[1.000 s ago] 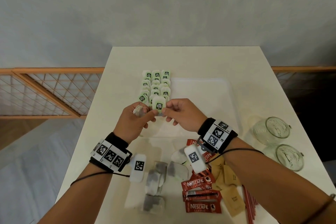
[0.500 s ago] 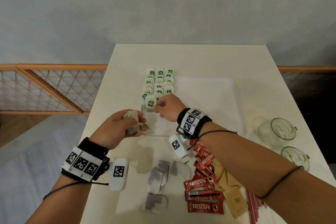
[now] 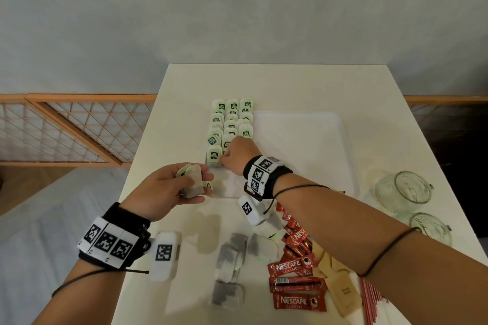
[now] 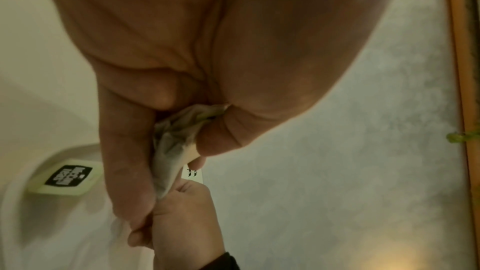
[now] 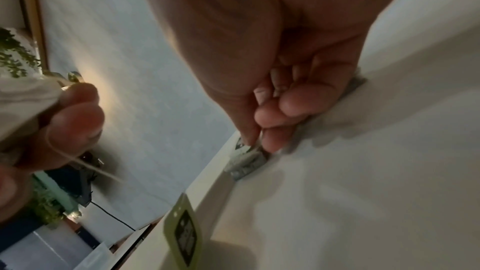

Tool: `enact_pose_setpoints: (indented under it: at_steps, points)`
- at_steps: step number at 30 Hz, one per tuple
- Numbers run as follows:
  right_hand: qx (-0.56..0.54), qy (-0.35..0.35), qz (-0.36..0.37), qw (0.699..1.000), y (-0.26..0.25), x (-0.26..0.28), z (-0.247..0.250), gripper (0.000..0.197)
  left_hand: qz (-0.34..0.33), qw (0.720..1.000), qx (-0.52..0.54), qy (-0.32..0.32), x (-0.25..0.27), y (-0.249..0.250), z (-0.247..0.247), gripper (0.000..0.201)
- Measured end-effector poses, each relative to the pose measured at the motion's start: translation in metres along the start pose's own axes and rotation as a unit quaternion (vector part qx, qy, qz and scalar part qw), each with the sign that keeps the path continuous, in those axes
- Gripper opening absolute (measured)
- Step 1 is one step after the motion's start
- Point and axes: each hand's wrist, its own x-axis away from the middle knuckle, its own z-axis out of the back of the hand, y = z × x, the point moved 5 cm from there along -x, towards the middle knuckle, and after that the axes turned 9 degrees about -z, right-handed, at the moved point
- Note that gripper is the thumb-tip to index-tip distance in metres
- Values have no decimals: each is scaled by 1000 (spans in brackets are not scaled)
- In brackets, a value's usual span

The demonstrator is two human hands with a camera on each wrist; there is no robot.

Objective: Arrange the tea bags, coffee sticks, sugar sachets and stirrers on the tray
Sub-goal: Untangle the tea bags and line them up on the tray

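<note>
Tea bags with green tags (image 3: 232, 124) lie in three rows along the left side of the white tray (image 3: 303, 140). My right hand (image 3: 221, 161) reaches across to the near end of the left row. Its thumb and forefinger pinch a tea bag (image 5: 246, 159) that touches the tray floor. My left hand (image 3: 200, 182) hovers just in front of the tray's near left corner. It grips a small bunch of tea bags (image 4: 174, 151) between thumb and fingers, and a string hangs from them. How many bags it holds is hidden.
Loose tea bags (image 3: 229, 256) lie on the table near me. To their right are red Nescafe coffee sticks (image 3: 295, 280), brown sugar sachets (image 3: 340, 290) and red stirrers (image 3: 369, 303). Two glass cups (image 3: 404, 190) lie on their sides at the right edge.
My right hand has taken a tea bag away from my left hand and carried it forward and left, down to the near end of the rows. My left hand drew back toward me.
</note>
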Motion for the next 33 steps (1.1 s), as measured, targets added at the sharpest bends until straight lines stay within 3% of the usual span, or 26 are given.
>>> enact_pose_setpoints:
  at_steps: [2,5,8,11,14,19,21,26,33]
  points:
    - [-8,5,25,1000,-1,5,6,43,-4,1000,-26,-10,0,2,-1,37]
    - [-64,-54,91,992,-6,22,12,11,-11,998,-62,-22,0,6,-2,32]
    - [-88,-163,164,969,-11,48,14,42,-16,997,-72,-31,-1,12,-4,27]
    - [-34,-203,197,958,-8,61,7,57,-24,997,-64,-43,-1,21,-8,28]
    - [7,-203,211,956,-4,66,1,58,-36,996,-62,-51,-3,30,-13,29]
    - [-18,-200,253,946,-4,75,-1,27,-41,997,-48,-41,-6,38,-15,35]
    - [-30,-174,228,957,0,72,-5,20,-43,997,-42,-48,-7,40,-17,33]
    - [-59,-120,195,972,10,71,4,21,-48,995,-63,-57,-9,40,-19,27]
    - [-176,-115,162,964,18,76,27,14,-35,995,-92,16,-15,30,-13,23]
